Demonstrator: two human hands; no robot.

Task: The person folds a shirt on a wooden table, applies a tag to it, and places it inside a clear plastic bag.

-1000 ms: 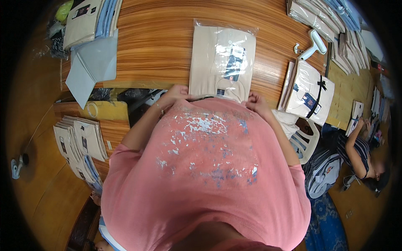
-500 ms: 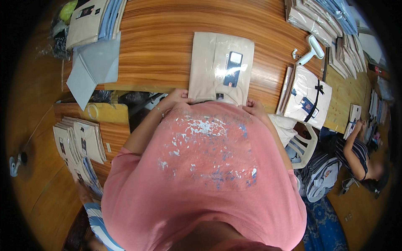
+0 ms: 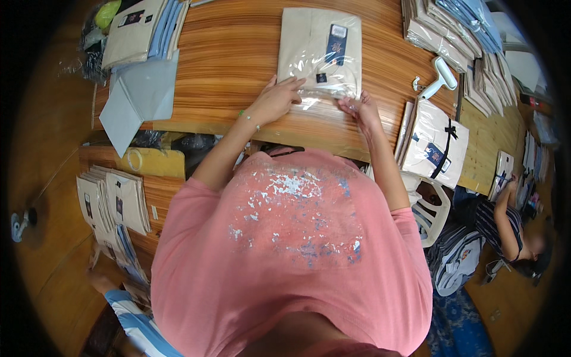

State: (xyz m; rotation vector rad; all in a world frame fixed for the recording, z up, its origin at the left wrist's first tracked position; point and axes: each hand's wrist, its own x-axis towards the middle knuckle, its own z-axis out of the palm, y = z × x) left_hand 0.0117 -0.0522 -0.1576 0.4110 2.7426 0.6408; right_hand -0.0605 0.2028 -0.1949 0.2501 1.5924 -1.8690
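Note:
A beige folded shirt (image 3: 303, 50) in a clear plastic bag lies on the wooden table ahead of me. It carries a dark blue hang tag (image 3: 336, 46) and a small dark label at its collar. My left hand (image 3: 277, 101) rests on the near left corner of the bag, fingers stretched out over the plastic. At the near right corner, my right hand (image 3: 364, 112) pinches the bag's edge between thumb and fingers. Clear plastic (image 3: 321, 106) extends from the shirt's near end between both hands.
Bagged shirts (image 3: 132, 41) are stacked at the far left above grey sheets (image 3: 143, 89). To the right lie a white lint roller (image 3: 441, 77) and a shirt bundle (image 3: 433, 143) tied with black ribbon. Co-workers are at either side, one in a striped top (image 3: 498, 229).
The bagged shirt has moved away from me, farther onto the table. Both hands have moved forward with it, and my left hand's fingers now lie over its near corner.

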